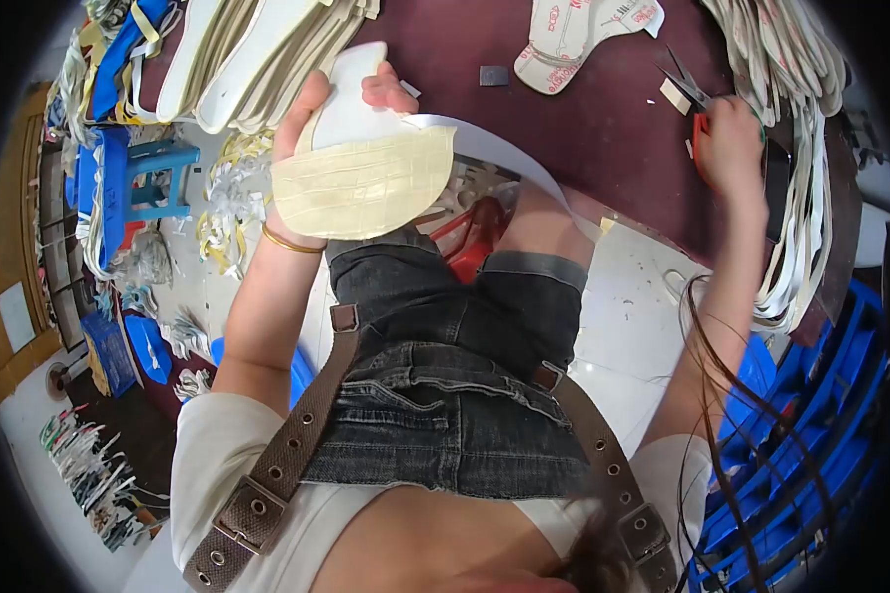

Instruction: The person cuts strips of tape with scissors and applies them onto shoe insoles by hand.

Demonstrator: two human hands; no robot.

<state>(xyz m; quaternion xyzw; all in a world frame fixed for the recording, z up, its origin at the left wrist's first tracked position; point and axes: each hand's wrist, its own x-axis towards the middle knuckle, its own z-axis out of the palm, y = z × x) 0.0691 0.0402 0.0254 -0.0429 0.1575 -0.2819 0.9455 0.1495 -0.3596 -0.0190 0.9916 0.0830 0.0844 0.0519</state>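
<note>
My left hand (295,124) grips a flat white shaped piece (356,119), thumb on one side and fingertips curled over the other. Its wide rounded end is covered with pale yellow, creased tape-like material (366,183). From the piece's right side a narrow white strip (494,148) curves away over my thigh. Over at the table's right side, my right hand (732,148) is closed around the red handle of a pair of scissors (690,84), whose blades point away from me and stand apart. My right fingers are partly hidden behind the hand.
Stacks of similar white pieces (257,64) lie at the upper left of the dark red table (445,74). Printed pieces (574,44) lie at the back, and a hanging bundle (791,59) is on the right. A blue stool (163,178) and blue racks (811,435) stand around me.
</note>
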